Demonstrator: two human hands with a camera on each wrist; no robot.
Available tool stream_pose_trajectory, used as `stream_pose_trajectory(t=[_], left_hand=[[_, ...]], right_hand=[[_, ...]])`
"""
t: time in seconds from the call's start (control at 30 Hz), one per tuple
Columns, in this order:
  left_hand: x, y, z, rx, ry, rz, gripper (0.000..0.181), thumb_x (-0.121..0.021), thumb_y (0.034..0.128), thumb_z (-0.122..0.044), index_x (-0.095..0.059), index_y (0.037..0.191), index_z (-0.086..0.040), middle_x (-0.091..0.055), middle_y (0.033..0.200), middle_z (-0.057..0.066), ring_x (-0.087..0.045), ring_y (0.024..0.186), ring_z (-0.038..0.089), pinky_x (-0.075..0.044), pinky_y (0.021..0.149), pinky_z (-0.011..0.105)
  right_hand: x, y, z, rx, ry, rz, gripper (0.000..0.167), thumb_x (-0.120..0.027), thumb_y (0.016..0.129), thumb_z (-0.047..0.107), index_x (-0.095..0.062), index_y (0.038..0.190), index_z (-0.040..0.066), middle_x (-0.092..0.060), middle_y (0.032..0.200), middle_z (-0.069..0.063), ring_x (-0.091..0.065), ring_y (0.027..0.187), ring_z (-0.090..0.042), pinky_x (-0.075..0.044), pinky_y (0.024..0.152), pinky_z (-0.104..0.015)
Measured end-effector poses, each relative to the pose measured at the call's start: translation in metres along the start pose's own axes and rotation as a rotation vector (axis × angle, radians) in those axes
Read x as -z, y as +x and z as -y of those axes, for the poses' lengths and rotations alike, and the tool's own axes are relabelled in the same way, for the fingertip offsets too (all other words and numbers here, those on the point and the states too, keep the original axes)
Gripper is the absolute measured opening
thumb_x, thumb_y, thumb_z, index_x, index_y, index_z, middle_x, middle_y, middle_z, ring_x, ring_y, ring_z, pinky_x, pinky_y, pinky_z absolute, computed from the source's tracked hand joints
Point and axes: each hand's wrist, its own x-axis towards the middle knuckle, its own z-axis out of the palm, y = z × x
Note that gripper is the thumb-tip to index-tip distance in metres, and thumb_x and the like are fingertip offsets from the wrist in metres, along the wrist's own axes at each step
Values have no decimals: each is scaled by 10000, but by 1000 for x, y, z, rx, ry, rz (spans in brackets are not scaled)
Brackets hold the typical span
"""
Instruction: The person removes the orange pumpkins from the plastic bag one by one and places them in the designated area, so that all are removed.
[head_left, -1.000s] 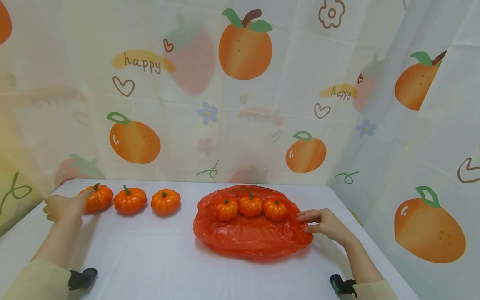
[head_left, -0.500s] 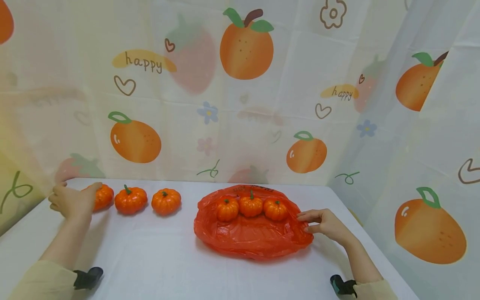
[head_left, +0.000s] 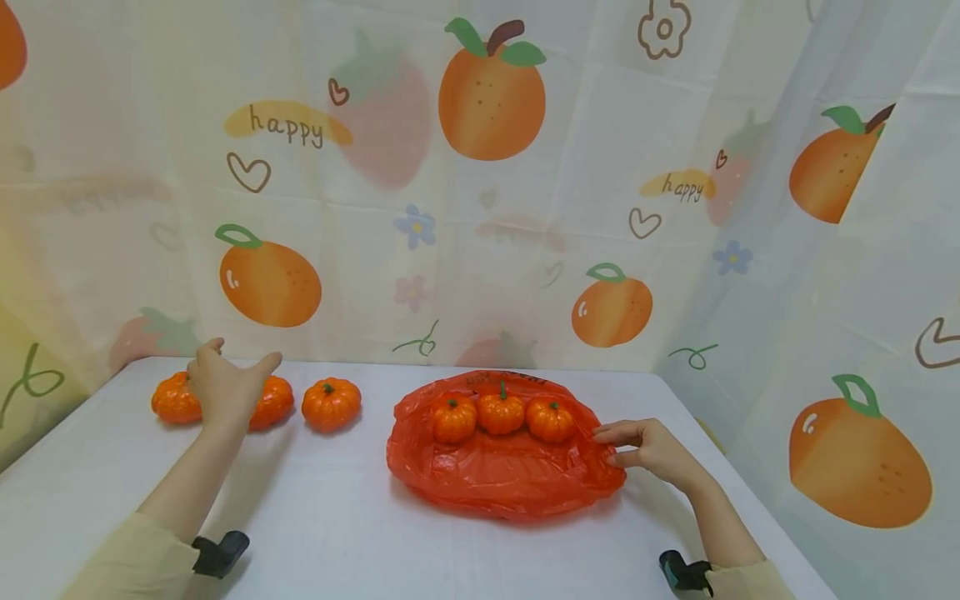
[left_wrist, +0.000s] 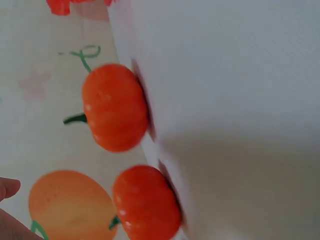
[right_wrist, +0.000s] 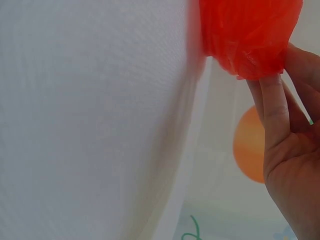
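Note:
Three small orange pumpkins stand in a row on the left: an outer one, a middle one and an inner one. My left hand hovers in front of the outer and middle ones, thumb spread from the fingers, holding nothing. It partly hides both. In the left wrist view, two pumpkins lie ahead of a fingertip. My right hand pinches the right rim of a red plastic bag, spread wide. Inside the bag sit three more pumpkins side by side. Fingers reach under the bag's edge in the right wrist view.
A white-covered table carries everything. Behind it and along the sides hangs a pale curtain printed with fruit. Dark straps with small devices sit at both sleeve cuffs.
My left hand has moved right, from the outer pumpkin to in front of the middle one, its thumb spreading. All pumpkins stay in place. The right hand keeps its hold on the bag.

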Motion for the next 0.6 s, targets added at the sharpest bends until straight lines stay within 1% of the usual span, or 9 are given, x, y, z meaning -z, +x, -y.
stream_pose_trajectory(t=[0.13,0.23,0.37,0.47,0.6], left_hand=[[-10,-11,-13,-27,-45,64,888,-650,903,-349,-143,1550,-11,-199,1598,242,-244,1445,434,-270,1206,574],[-18,-18,-21,-30,-61,113,892,-646,908,-370,-131,1557,-36,-203,1609,206,-273,1450,403,-311,1194,561],[-29,-30,-32,-39,-83,179,881,-657,918,-336,-130,1557,-38,-218,1611,196,-284,1462,392,-328,1195,543],[-38,-41,-39,-52,-107,245,870,-667,919,-286,-135,1557,-31,-230,1609,207,-288,1460,401,-331,1200,526],[-52,-56,-47,-74,-128,344,856,-663,921,-275,-141,1559,-45,-243,1610,202,-300,1458,397,-347,1194,521]], right_hand=[[0,0,-1,8,6,2,328,-664,831,75,-726,1151,39,-619,1339,-237,-564,1246,-438,-608,825,-281],[0,0,-1,16,9,4,327,-665,832,71,-725,1152,36,-619,1337,-240,-568,1241,-438,-605,823,-268],[1,0,-2,22,14,4,324,-666,831,64,-726,1148,34,-623,1331,-241,-573,1236,-435,-602,816,-253],[0,0,-1,18,16,4,325,-667,831,66,-725,1149,33,-622,1332,-239,-573,1236,-435,-604,814,-258],[0,0,0,4,20,1,327,-667,833,68,-722,1154,30,-621,1333,-238,-577,1232,-430,-608,821,-281]])
